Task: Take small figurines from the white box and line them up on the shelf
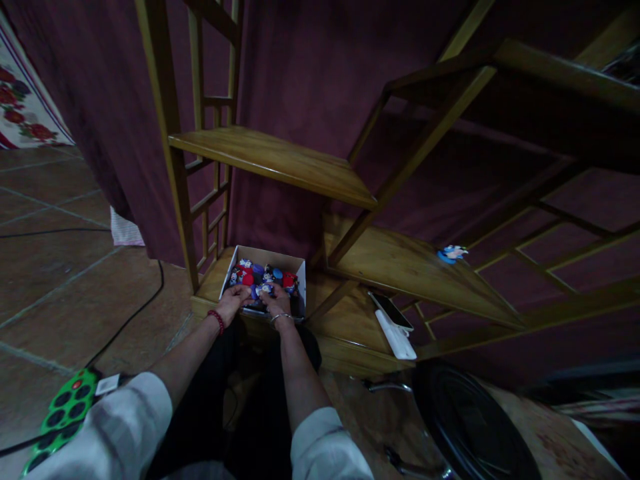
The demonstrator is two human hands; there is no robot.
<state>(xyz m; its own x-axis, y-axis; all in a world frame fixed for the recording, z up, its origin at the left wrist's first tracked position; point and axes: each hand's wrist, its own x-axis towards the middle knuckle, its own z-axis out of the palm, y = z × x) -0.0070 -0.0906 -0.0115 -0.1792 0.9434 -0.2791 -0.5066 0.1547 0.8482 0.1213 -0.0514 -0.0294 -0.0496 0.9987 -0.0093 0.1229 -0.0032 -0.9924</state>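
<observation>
- Nearest, the person's two forearms (187, 353) reach forward in white sleeves, above dark trousers.
- The left hand (234, 301), wearing a red beaded bracelet (217, 320), has its fingertips closed on one side of a small purple-and-white figurine (261, 291).
- The right hand (277, 303), with a silver-coloured bangle (281, 318), grips the other side of that figurine.
- The figurine is at the near part of an open white cardboard box (303, 283), over other small figurines (249, 275) in red, blue, black and purple; their details are too small to tell.
- The box sits on the bottom wooden shelf (345, 327).
- Left of the forearms, a green power strip (70, 408) lies on the tiled floor (45, 293).
- To the right are a black round-seated chair (473, 427) and, on the bottom shelf, a dark-screened phone (393, 311) beside a white elongated object (396, 339).
- Farther right, a figurine with a blue base (452, 254) stands on a higher shelf (395, 257).
- Behind hangs a maroon curtain (295, 87).
</observation>
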